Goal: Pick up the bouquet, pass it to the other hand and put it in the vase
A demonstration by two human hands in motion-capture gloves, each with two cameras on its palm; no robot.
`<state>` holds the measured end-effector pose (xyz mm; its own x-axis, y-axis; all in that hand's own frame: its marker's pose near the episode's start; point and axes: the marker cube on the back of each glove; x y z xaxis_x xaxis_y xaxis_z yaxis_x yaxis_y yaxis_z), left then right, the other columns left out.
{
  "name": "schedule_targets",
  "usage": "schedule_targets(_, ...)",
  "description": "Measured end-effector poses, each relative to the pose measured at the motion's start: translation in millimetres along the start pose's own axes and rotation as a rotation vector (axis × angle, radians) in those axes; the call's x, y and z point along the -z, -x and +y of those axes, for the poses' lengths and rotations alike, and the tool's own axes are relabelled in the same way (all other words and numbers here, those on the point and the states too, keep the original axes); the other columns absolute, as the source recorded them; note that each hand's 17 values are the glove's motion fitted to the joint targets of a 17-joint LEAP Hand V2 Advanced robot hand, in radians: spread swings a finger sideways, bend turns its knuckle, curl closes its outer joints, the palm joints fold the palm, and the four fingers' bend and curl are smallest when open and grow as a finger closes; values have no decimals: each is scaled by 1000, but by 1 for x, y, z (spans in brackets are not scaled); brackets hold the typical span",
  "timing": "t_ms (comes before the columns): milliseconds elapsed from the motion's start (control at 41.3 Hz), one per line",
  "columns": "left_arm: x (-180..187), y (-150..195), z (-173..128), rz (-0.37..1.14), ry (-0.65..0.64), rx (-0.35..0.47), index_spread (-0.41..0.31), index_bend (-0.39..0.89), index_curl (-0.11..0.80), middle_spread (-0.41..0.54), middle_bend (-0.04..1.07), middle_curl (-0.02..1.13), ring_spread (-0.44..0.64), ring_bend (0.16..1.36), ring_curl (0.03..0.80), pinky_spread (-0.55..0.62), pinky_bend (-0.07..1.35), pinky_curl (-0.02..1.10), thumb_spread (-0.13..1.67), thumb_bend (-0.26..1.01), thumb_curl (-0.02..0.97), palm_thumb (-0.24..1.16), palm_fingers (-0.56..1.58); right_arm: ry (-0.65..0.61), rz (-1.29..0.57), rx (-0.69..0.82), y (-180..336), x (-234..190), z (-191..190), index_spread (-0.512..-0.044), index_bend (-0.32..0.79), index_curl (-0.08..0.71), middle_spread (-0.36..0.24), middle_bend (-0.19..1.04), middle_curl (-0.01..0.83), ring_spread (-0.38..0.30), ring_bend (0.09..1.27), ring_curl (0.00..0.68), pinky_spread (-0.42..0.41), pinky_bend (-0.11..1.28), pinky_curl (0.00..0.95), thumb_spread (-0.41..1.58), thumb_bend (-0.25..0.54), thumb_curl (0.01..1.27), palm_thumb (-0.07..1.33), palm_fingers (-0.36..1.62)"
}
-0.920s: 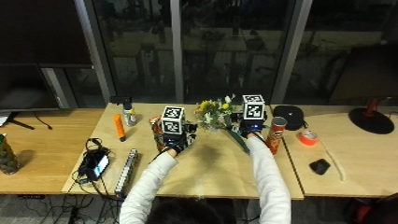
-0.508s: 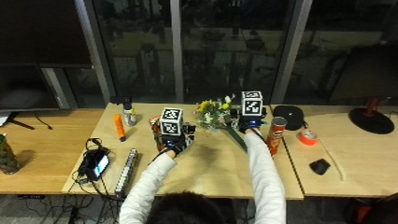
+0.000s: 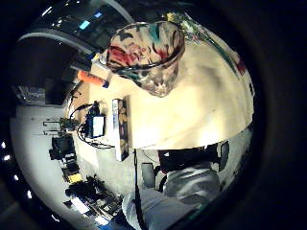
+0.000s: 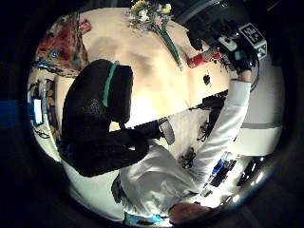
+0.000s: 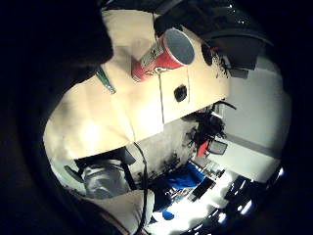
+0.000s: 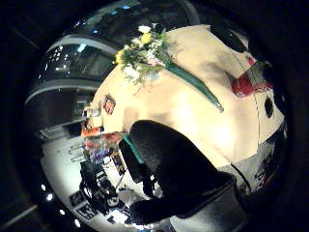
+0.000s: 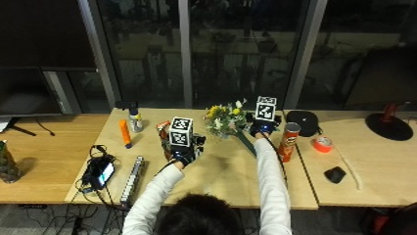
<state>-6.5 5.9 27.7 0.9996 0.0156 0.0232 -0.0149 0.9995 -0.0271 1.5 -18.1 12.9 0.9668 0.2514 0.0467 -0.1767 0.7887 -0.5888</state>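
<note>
The bouquet point(image 7: 223, 122) lies on the wooden table point(image 7: 221, 171), flowers towards the window and green stems point(image 7: 245, 143) pointing back at the person. My right hand point(image 7: 262, 129) hovers just right of the stems, holding nothing, its thumb point(image 6: 169, 164) above the tabletop near the bouquet point(image 6: 145, 53). My left hand point(image 7: 184, 155) hangs over the table left of the bouquet, empty, with fingers point(image 4: 99, 109) relaxed. The multicoloured vase point(image 7: 163, 131) stands upright just beyond the left hand, mostly hidden in the outside view; its open mouth shows in the left palm views point(image 3: 148, 52).
A red snack can point(image 7: 287, 142) stands right of my right hand. An orange tube point(image 7: 124, 133) and a small bottle point(image 7: 135, 120) sit at back left. A power strip point(image 7: 133, 172) and cabled device point(image 7: 101, 171) lie at front left. Orange tape point(image 7: 322, 144) lies at right.
My left hand has drawn back a little towards the person, away from the vase. The right hand has hardly moved. The bouquet still lies in the same spot.
</note>
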Motion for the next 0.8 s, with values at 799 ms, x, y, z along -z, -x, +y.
schedule_targets(799, -45, -22, -6, -15, 5, -65, -54, 363, 417, 252, 152, 203, 418, 389, 222, 382, 244, 315, 1289, -12, 278, 312, 225, -494, -96, -138, -9, -47, -195, -176, 28, 14, 81, 323, 371, 26, 807, 372, 141, 820, 379, 1019, -26, 278, 242, 406)
